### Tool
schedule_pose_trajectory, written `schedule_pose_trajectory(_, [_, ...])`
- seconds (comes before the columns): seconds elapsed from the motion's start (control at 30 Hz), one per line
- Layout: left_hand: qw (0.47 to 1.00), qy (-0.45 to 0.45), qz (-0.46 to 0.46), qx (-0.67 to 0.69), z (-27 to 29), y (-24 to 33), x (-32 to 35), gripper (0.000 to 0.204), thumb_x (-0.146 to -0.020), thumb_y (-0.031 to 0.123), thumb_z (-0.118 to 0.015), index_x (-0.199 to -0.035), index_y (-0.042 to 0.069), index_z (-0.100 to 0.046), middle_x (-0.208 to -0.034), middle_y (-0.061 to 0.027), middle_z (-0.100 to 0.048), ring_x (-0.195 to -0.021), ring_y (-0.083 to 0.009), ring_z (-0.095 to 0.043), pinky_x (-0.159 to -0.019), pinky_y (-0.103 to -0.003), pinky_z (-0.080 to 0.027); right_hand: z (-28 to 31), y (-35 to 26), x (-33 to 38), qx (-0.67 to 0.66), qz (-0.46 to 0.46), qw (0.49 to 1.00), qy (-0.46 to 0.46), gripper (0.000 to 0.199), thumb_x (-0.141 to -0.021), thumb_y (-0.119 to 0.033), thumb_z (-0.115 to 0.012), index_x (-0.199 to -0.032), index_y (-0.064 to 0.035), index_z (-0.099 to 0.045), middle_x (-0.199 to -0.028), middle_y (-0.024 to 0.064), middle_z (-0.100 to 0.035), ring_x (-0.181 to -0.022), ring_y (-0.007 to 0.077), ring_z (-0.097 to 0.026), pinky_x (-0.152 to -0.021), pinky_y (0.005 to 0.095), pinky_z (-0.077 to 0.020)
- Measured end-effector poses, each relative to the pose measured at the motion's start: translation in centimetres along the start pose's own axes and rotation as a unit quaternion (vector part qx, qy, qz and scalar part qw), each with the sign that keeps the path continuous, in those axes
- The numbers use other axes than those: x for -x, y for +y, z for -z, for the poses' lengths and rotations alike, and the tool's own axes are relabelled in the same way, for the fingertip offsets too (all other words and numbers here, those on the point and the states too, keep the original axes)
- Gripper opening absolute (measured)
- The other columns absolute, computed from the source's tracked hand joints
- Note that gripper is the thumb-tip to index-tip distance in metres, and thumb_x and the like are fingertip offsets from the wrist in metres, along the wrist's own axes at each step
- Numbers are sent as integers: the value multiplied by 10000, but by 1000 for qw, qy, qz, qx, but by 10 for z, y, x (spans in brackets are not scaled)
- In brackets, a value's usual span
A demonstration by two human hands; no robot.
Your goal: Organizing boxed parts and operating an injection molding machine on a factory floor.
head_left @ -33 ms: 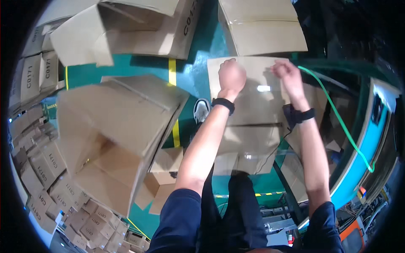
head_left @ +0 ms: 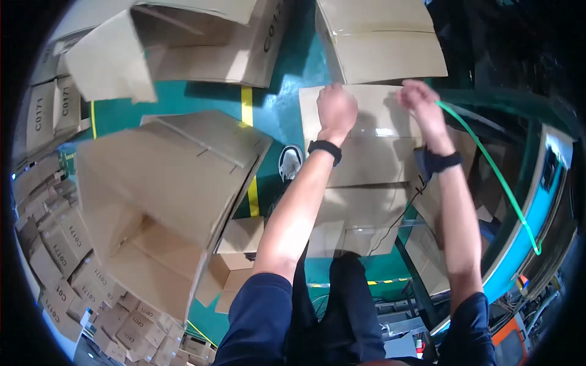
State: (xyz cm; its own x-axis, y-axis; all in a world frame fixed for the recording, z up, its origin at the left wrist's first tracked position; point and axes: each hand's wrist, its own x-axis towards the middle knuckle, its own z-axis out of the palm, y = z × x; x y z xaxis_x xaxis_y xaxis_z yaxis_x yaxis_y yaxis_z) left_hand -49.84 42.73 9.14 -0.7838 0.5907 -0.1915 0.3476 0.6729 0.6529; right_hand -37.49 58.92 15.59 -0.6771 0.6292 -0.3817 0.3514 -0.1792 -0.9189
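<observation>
My left hand (head_left: pixel 337 111) is closed in a fist over the far part of a flat-topped cardboard box (head_left: pixel 366 161) in front of me. Whatever its fingers may hold is hidden. Above the same box's far right corner, my right hand (head_left: pixel 421 105) has its fingers curled and somewhat blurred. A thin green packing strap (head_left: pixel 488 160) meets this hand and appears gripped in it; from there the strap arcs down to the right. Clear tape shines across the box top. Dark bands circle both wrists, and a thin dark cable (head_left: pixel 398 218) hangs near the right one.
A large open carton (head_left: pixel 165 177) stands at left. Another open carton (head_left: pixel 207 64) lies far left, and a closed box (head_left: pixel 384 49) sits beyond my hands. Stacked cartons (head_left: pixel 61 235) line the left side. At right stands a machine with a blue panel (head_left: pixel 516 244).
My right hand has shifted slightly right, and the strap's upper end has moved with it. The left hand stays nearly in place. The whole view has shifted slightly.
</observation>
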Motion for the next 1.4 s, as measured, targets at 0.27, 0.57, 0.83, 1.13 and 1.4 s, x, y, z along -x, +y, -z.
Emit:
schedule_pose_trajectory(0.27, [992, -106, 57, -40, -76, -27, -71, 679, -771, 501, -680, -1102, -68, -517, -1131, -266, -587, -1133, -351, -530, -1014, -486, -325, 94, 90, -194, 591, 63, 780, 194, 510, -836, -314, -559, -1212, 29, -524, -1131, 283, -578, -1130, 425, -510, -978, 466, -404])
schedule_pose_trajectory(0.57, [985, -160, 48, -49, -55, -25, -97, 566, -811, 449, -664, -1055, -39, -512, -900, -266, -653, -880, -388, -642, -762, -456, -498, 178, 122, -259, 419, -77, 858, 286, 790, -806, -574, -592, -1228, 86, -492, -1231, 250, -553, -1112, 363, -558, -933, 421, -442])
schedule_pose_trajectory(0.83, [991, -58, 83, -89, -19, -67, -108, 519, -840, 421, -645, -1128, -2, -556, -942, -257, -654, -915, -396, -635, -791, -467, -492, 87, 76, -195, 341, -159, 902, 211, 866, -759, -532, -653, -1279, 127, -439, -1284, 253, -516, -1202, 324, -499, -1020, 395, -369])
schedule_pose_trajectory(1.13, [984, -27, 174, 11, -27, -102, -48, 571, -911, 398, -552, -1212, -80, -462, -1129, -292, -581, -1052, -407, -571, -901, -459, -439, 115, 132, -182, 358, -6, 912, 200, 626, -799, -377, -673, -1227, 40, -488, -1180, 249, -596, -1105, 343, -589, -941, 362, -453])
schedule_pose_trajectory(1.4, [985, 31, 92, 141, -52, -125, -16, 600, -975, 329, -461, -1272, -165, -295, -1189, -355, -484, -1089, -448, -508, -951, -460, -387, 94, 121, -183, 317, -51, 919, 227, 580, -804, -284, -704, -1224, 50, -484, -1142, 169, -629, -1060, 257, -604, -908, 337, -460])
